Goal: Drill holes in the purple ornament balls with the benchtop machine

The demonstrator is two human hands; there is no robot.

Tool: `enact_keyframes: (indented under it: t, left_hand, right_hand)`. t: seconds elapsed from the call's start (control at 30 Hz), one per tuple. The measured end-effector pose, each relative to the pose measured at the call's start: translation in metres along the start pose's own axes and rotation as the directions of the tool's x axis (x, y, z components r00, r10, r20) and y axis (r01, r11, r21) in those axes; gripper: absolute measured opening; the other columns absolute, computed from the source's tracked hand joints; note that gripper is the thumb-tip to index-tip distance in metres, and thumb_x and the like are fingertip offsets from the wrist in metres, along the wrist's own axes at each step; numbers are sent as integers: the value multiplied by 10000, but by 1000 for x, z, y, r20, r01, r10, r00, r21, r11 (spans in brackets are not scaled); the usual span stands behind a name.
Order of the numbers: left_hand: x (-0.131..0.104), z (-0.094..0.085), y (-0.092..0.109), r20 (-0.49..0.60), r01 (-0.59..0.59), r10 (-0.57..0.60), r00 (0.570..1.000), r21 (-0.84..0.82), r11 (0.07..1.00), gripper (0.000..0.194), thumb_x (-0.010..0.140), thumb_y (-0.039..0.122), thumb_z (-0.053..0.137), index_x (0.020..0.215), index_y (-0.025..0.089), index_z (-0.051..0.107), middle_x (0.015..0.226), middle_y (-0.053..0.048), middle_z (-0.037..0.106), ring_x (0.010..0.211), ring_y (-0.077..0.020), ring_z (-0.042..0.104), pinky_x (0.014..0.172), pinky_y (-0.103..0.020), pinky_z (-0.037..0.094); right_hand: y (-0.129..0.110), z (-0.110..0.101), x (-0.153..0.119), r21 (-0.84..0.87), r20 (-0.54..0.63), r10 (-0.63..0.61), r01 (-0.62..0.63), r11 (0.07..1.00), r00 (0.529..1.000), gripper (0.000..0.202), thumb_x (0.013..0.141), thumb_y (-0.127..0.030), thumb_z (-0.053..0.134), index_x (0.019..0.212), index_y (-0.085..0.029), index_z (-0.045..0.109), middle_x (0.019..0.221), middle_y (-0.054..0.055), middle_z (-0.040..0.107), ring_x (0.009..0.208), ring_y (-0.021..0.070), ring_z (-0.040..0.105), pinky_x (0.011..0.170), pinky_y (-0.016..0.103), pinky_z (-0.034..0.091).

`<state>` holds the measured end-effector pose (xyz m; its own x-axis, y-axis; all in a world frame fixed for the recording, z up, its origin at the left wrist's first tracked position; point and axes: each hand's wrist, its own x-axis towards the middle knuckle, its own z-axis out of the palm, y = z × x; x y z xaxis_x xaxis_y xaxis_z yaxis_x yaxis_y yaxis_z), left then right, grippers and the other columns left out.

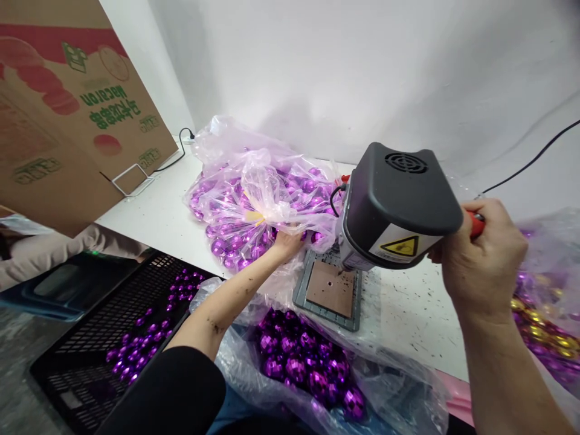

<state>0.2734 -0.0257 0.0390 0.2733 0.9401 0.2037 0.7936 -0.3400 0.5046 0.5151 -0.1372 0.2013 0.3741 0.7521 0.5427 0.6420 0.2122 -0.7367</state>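
Note:
My right hand [484,260] is wrapped around the red handle [476,225] of a small black bench drill [403,187] with a yellow warning label. Beneath its head, a brown square board [333,287] with a small hole lies on the grey base plate [299,289]. My left hand [289,243] reaches to the edge of a clear plastic bag [267,187] of shiny purple balls, left of the drill. Plastic and balls hide its fingers. An open bag in front of me holds faceted purple balls [296,368].
A black crate [58,356] with purple balls stands low at left. A printed cardboard box [81,115] is at upper left, with a person's leg [72,251] below. Another bag of purple and gold balls [544,326] sits at right. Dark shavings dot the white table [408,308].

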Motion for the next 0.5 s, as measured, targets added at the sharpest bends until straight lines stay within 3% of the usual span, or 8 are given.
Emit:
enact_keyframes:
  t: [0.07,0.13,0.2,0.27,0.3,0.37,0.43,0.5]
  left_hand:
    - [-14,-11,2,29,44,-41,999,-126,991,513,792,206,746,1292,198,634,1267,-118,668,1189,-324,618,1044,-464,476]
    - [-43,-30,1,161,177,-118,980,-434,883,478,811,332,756,1252,191,635,1127,-109,696,965,-267,681,864,-395,546]
    - [-88,-55,-9,384,388,-138,913,-709,589,516,843,486,710,1244,182,598,992,-102,694,695,-177,649,655,-323,529]
    - [-141,-82,-29,450,463,-123,885,-817,343,601,809,608,692,1218,180,582,967,-100,686,569,-130,578,526,-269,454]
    - [-168,-95,-43,443,474,-170,880,-833,285,648,800,671,663,1223,189,570,957,-92,685,569,-133,569,506,-258,432]
    - [-217,-121,-78,327,483,-421,846,-805,345,628,852,719,561,1207,201,581,894,-49,669,605,-139,565,527,-245,426]
    - [-252,-143,-114,199,601,-636,746,-613,513,606,841,731,560,1119,196,619,873,-22,653,653,-157,581,570,-256,454]
    - [-267,-160,-142,68,749,-768,637,-290,596,683,748,785,597,1067,182,638,939,-59,685,819,-256,653,705,-348,531]
  right_hand:
    - [0,-2,0,-21,17,0,0,1000,1000,427,865,-623,552,843,-197,564,519,-56,492,435,100,482,468,238,381]
    - [0,-4,1,-45,33,-6,7,999,999,428,868,-624,541,840,-198,569,541,-48,498,461,90,473,492,234,372]
    - [2,-5,2,-58,39,-9,11,998,999,424,869,-621,535,847,-201,577,557,-44,500,481,84,464,508,233,366]
    - [4,-5,2,-50,35,-6,8,999,999,417,869,-617,537,850,-203,582,556,-44,496,479,86,461,511,238,366]
    - [5,-4,2,-41,32,-4,5,999,999,414,869,-616,540,853,-205,584,547,-45,494,472,91,466,509,243,371]
    - [6,-3,2,-31,22,0,1,1000,1000,403,865,-612,552,854,-210,587,526,-47,488,451,105,480,500,257,381]
    - [7,-2,2,-37,7,13,-13,999,1000,385,860,-601,563,857,-217,590,509,-49,480,429,118,486,483,271,384]
    - [6,-2,2,-51,-5,31,-31,998,1000,359,856,-582,567,856,-224,592,494,-49,469,410,127,482,466,280,383]
